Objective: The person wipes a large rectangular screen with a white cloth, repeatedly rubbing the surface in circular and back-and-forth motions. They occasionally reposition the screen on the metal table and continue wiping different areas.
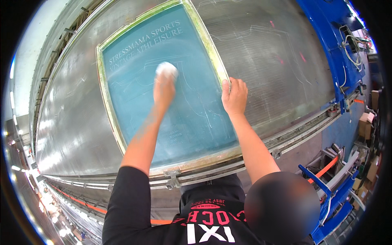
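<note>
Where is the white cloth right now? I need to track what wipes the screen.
In the head view, the white cloth wad sits upper centre under the left hand, pressed on the teal framed printing screen, left of the right hand on the frame's edge.

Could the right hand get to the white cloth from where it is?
Probably yes. The right hand rests on the frame edge, and the cloth is close by on the teal screen, with only bare mesh between. The left hand is pressing on the cloth, though.
</note>
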Demonstrator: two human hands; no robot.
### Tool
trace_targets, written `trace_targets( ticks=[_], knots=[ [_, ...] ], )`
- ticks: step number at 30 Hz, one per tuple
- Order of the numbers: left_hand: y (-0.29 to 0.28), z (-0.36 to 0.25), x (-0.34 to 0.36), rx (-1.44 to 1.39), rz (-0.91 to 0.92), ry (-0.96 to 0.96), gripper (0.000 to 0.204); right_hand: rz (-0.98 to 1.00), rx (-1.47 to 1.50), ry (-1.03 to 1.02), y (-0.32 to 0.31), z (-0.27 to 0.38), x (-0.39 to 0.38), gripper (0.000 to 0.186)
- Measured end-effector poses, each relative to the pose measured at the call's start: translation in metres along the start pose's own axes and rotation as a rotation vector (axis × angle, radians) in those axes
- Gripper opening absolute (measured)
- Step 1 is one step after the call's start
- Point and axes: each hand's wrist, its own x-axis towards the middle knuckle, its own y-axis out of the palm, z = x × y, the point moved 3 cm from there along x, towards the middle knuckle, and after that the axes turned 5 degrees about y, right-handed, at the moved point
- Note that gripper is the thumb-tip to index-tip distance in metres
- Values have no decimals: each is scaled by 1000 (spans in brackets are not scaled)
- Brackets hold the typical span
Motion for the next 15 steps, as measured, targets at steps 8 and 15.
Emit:
trace_targets(
  ticks=[8, 15],
  knots=[
    [19, -148, -7, -442, 307, -71, 49, -24, 64, 60, -6, -20, -1, 39],
    [-74, -198, -136, -605, 530, 65, 38, 60, 255, 69, -14, -46, -9, 46]
  ],
)
